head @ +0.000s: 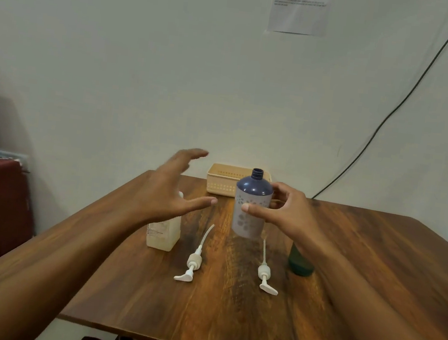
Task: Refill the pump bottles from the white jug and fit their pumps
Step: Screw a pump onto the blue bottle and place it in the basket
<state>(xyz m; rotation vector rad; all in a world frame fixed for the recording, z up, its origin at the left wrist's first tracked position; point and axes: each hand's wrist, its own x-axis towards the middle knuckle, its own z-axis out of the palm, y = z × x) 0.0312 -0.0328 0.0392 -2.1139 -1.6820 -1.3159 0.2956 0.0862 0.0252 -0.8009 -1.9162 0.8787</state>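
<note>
Right grip (288, 214) curls round purple bottle (254, 192); left grip (169, 191) spread above white jug (164, 236).

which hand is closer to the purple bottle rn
Right. The right hand curves around the purple bottle from its right side, thumb across its front. The left hand hovers open to the bottle's left, above the white jug, clear of the bottle.

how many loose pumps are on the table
2: one pump lies on the table right of the white jug; the other pump lies in front of the purple bottle, left of the green bottle. The forearms could hide more.
</note>
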